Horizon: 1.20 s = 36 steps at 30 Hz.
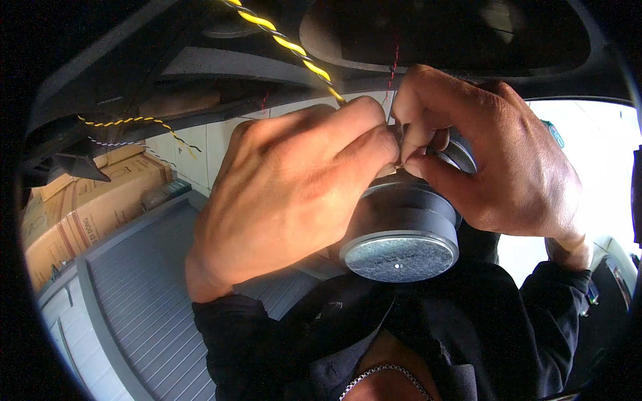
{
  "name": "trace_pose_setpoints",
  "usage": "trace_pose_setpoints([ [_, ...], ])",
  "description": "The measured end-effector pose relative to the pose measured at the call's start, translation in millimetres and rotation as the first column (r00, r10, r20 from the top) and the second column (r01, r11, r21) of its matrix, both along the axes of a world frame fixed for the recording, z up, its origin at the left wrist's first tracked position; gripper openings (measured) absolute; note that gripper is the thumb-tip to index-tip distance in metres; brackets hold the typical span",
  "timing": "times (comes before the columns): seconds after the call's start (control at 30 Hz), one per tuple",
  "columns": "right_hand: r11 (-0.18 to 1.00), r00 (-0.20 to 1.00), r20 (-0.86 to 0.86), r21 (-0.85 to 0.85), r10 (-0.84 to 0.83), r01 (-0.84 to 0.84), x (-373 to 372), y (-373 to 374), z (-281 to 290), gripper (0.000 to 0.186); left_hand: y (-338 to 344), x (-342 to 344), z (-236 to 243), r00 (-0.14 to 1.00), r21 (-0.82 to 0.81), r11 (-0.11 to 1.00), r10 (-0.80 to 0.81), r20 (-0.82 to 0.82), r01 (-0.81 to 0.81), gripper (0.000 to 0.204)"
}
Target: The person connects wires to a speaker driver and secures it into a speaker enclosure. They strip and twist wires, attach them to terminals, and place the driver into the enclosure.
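Observation:
A yellow and black twisted wire comes down from above and runs into the fingers of my left hand, which pinch its lower end. My right hand is closed, thumb and fingertips pressed together against the left fingertips. A small bit of something pale shows between the two hands, too hidden to name. Just below the fingertips is a round black speaker, its grey metal magnet back facing me. Part of its rim shows behind my right thumb. What holds the speaker up is hidden.
A dark panel with a large oval recess spans the top. Another yellow and black wire and thin red wires hang from it. At the left, cardboard boxes stand beside a grey ribbed surface.

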State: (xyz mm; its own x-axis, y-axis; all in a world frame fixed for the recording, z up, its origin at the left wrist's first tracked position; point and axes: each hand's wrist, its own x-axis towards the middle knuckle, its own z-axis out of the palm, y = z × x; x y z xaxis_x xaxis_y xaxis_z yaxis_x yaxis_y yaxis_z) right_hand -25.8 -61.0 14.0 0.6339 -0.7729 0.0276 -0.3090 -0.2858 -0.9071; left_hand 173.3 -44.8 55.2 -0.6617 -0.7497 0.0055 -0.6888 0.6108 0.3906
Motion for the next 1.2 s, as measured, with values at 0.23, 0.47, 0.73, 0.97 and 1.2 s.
trace_pose_setpoints([
  [0.23,0.998,0.995,-0.086,-0.031,0.048,-0.051,9,-3,3,0.022,2,15,-6,0.994,0.077,0.997,0.0,-0.109,0.009,0.013],
  [0.47,0.994,0.987,-0.14,-0.058,0.079,-0.087,23,-9,11,0.023,5,12,-11,0.982,0.126,0.992,0.028,-0.185,-0.004,0.013],
  [0.73,1.0,0.908,-0.419,-0.013,0.005,-0.011,34,-6,51,0.029,7,13,-18,0.967,0.052,0.999,0.004,-0.254,0.009,0.015],
  [0.97,0.999,0.906,-0.424,0.034,0.01,0.005,32,-10,46,0.033,9,17,-23,0.958,0.069,0.997,0.0,-0.286,0.021,0.009],
  [1.2,0.871,0.92,-0.375,0.482,0.113,0.09,32,-25,36,0.03,8,16,-30,0.928,-0.004,1.0,-0.023,-0.372,0.023,0.006],
])
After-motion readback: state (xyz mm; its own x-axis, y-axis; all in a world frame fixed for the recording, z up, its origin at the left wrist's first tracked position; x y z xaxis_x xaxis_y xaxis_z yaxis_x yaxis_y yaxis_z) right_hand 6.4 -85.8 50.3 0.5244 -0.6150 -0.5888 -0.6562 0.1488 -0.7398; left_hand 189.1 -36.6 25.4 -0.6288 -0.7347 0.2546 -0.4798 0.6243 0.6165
